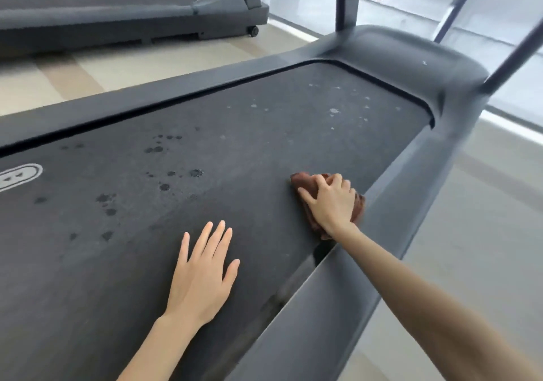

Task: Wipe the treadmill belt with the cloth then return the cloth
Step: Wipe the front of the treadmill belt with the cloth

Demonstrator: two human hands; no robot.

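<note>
Pale flooring [476, 227] lay beyond the treadmill belt [205, 145]; at the belt's right edge the right hand [332, 201] gripped the seemingly bunched brown cloth [305, 185]; the left hand [199, 277] lay flat mid-belt, fingers spread.

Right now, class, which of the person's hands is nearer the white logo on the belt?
Left. The left hand lies flat on the belt, right of the white logo; the right hand grips the cloth farther right, by the belt's edge.
</note>
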